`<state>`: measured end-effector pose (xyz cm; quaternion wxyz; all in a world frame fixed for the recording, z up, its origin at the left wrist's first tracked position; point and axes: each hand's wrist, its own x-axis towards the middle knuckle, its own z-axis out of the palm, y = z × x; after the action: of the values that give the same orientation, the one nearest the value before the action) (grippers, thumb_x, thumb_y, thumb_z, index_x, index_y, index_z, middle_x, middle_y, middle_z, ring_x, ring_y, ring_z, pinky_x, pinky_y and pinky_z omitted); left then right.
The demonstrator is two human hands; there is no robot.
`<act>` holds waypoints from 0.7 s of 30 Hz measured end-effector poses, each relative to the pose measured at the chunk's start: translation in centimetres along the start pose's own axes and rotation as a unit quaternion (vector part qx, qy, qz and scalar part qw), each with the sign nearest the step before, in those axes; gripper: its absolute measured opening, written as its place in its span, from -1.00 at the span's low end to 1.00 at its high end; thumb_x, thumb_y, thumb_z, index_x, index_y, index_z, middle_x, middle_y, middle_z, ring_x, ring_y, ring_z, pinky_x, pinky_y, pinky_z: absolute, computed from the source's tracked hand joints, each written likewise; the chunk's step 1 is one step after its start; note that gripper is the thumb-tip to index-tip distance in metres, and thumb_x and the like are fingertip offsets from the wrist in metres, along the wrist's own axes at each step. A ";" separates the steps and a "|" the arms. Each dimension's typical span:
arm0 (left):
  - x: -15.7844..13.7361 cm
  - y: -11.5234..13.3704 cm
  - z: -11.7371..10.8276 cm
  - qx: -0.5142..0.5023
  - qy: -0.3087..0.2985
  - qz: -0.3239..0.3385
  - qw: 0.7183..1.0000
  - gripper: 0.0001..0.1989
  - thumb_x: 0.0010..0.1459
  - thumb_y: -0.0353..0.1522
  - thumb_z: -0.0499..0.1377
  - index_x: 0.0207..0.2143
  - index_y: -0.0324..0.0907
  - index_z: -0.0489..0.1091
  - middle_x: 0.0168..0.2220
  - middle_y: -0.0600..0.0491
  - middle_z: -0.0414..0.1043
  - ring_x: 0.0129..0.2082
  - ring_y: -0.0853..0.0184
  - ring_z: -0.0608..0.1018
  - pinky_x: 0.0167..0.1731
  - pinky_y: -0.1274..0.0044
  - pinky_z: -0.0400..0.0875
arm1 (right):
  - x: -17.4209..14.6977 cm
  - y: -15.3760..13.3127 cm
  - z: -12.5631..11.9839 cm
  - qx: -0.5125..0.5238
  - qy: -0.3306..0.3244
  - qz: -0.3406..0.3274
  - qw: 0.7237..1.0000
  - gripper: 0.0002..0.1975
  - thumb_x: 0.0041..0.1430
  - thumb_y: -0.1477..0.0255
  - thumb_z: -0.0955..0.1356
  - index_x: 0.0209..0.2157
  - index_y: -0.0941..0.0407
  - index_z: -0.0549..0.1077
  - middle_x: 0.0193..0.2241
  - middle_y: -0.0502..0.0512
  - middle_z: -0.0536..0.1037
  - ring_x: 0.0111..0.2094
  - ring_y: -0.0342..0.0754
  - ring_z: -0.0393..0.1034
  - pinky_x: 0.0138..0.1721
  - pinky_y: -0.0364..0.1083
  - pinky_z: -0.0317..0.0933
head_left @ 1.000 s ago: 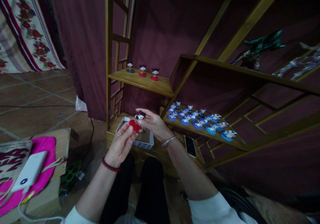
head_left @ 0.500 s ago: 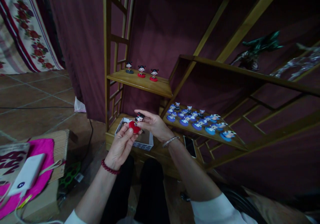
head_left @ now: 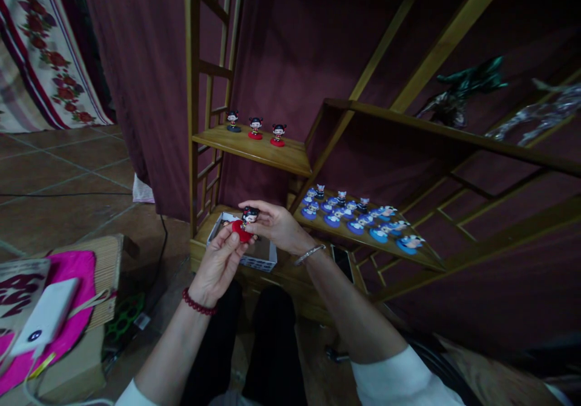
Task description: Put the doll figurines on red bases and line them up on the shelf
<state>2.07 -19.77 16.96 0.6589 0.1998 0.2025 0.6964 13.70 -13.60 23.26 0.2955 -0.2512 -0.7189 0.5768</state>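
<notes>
Between my two hands is a small black-haired figurine (head_left: 249, 215) on a round red base (head_left: 242, 231). My left hand (head_left: 222, 259), with a dark red bead bracelet, pinches the base. On the figurine's right side, my right hand (head_left: 275, 225) grips it between thumb and fingers; a silver bangle circles that wrist. Below and behind the hands lies an open white patterned box (head_left: 265, 262), its contents mostly hidden. Three similar figurines (head_left: 255, 127) stand in a row on the wooden shelf (head_left: 254, 149) above, two on red bases and one on a dark base.
Several blue and purple figurines (head_left: 356, 223) fill a lower shelf at right. A phone (head_left: 342, 263) lies beneath it. Wooden posts (head_left: 192, 103) frame the shelving. At left, a white power bank (head_left: 48, 315) with a cable rests on pink cloth (head_left: 82, 267).
The figurine's head has tilted slightly more upright against its red base in my hands. Both hands keep their hold, and the whole view has shifted slightly.
</notes>
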 end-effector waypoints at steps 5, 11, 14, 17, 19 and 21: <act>-0.1 0.0 0.0 -0.006 -0.007 -0.001 1.000 -0.76 -0.10 -0.45 0.23 -0.30 -0.27 0.38 -0.34 0.04 0.44 -0.38 0.44 0.48 -0.30 0.63 0.36 | 0.0 -0.1 0.1 -0.023 0.002 -0.004 1.000 -0.58 -0.10 0.47 0.36 -0.12 0.10 0.29 -0.40 -0.04 0.39 -0.48 -0.25 0.30 -0.46 -0.22 0.29; -0.3 -0.1 -0.3 -0.005 -0.023 -0.002 1.000 -0.75 -0.05 -0.43 0.19 -0.25 -0.27 0.37 -0.32 0.02 0.42 -0.40 0.46 0.47 -0.30 0.64 0.36 | -0.1 -0.3 0.6 -0.091 -0.001 -0.020 0.996 -0.60 -0.06 0.50 0.31 -0.11 0.11 0.28 -0.35 -0.02 0.40 -0.44 -0.22 0.32 -0.38 -0.19 0.28; -0.4 -0.1 -0.5 -0.006 -0.029 0.001 1.000 -0.75 -0.04 -0.44 0.18 -0.24 -0.28 0.38 -0.32 0.02 0.43 -0.40 0.46 0.46 -0.32 0.64 0.36 | -0.2 -0.5 0.7 -0.152 0.008 -0.050 0.987 -0.64 -0.06 0.53 0.31 -0.14 0.11 0.31 -0.26 0.01 0.39 -0.33 -0.19 0.33 -0.26 -0.17 0.26; -0.5 -0.1 -0.5 -0.015 -0.028 -0.004 0.999 -0.74 -0.05 -0.44 0.19 -0.23 -0.26 0.38 -0.34 0.03 0.43 -0.40 0.46 0.46 -0.33 0.64 0.37 | -0.3 -0.7 0.7 -0.181 0.000 -0.068 0.981 -0.64 -0.05 0.54 0.30 -0.13 0.11 0.31 -0.24 0.01 0.39 -0.29 -0.18 0.32 -0.22 -0.16 0.24; -0.5 -0.1 -0.5 -0.022 -0.028 -0.006 0.999 -0.74 -0.06 -0.42 0.20 -0.24 -0.26 0.38 -0.36 0.04 0.44 -0.41 0.46 0.47 -0.34 0.65 0.37 | -0.3 -0.7 0.7 -0.189 -0.009 -0.073 0.979 -0.64 -0.04 0.54 0.29 -0.12 0.11 0.30 -0.25 0.02 0.39 -0.30 -0.18 0.32 -0.23 -0.16 0.24; -0.5 0.0 -0.4 -0.023 -0.031 -0.009 0.999 -0.73 -0.07 -0.41 0.21 -0.25 -0.26 0.39 -0.37 0.04 0.44 -0.42 0.46 0.47 -0.36 0.66 0.37 | -0.3 -0.8 0.6 -0.195 -0.011 -0.076 0.978 -0.64 -0.03 0.53 0.29 -0.13 0.12 0.30 -0.25 0.02 0.39 -0.29 -0.18 0.32 -0.23 -0.16 0.23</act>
<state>1.87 -20.31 16.57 0.6754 0.2043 0.1672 0.6886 13.52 -14.37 23.91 0.2762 -0.2422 -0.8376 0.4043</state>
